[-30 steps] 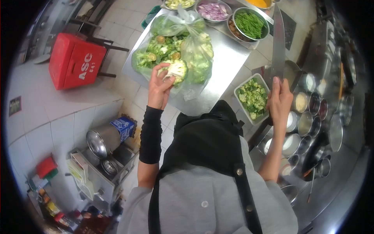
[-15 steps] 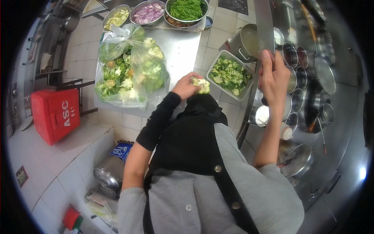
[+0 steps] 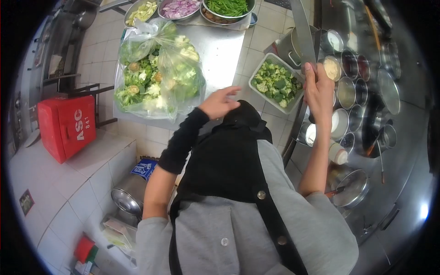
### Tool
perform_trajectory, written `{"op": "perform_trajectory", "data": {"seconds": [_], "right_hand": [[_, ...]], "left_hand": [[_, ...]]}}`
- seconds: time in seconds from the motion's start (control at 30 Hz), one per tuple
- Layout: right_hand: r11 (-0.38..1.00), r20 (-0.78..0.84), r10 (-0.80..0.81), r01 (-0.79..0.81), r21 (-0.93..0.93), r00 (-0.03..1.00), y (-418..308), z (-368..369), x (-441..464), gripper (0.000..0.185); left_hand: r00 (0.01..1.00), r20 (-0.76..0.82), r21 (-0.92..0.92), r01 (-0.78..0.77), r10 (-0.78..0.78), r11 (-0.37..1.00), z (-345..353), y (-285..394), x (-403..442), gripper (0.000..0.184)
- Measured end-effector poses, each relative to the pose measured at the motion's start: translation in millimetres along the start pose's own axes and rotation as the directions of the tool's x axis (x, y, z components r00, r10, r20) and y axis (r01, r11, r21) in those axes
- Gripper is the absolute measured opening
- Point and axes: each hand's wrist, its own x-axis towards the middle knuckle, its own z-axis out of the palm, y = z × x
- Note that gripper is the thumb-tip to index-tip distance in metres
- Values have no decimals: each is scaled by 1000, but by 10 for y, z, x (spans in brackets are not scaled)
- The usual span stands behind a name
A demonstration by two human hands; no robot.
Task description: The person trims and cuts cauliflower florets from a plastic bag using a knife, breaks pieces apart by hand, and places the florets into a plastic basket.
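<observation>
My right hand (image 3: 319,91) is closed on the handle of a knife (image 3: 302,34), its broad blade pointing up and away. Nothing is in my left hand (image 3: 221,103); its fingers are apart, in front of the black apron (image 3: 220,165). To that hand's left lies a clear plastic bag (image 3: 146,33) of green and pale broccoli or cauliflower pieces (image 3: 151,82) on a metal table (image 3: 222,55). Between my two hands, farther forward, a pale plastic basket (image 3: 253,82) holds cut green florets (image 3: 277,87).
Bowls of chopped pale vegetable (image 3: 141,13), purple onion (image 3: 179,8) and green pieces (image 3: 228,7) line the far table edge. A large pot (image 3: 289,48) stands behind the basket. Several metal containers (image 3: 347,89) crowd the right counter. A red box (image 3: 66,128) sits at left.
The cut floret that was in my left hand is gone from it, and those fingers have spread. My right hand still grips the knife. The whole view has shifted slightly.
</observation>
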Motion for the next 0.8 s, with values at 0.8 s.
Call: {"op": "perform_trajectory", "data": {"seconds": [0.8], "right_hand": [[921,219,-244,156,356,945,-864,600,86,33]], "left_hand": [[643,-710,505,179,288,844,-500,-450,-1129,44]]}}
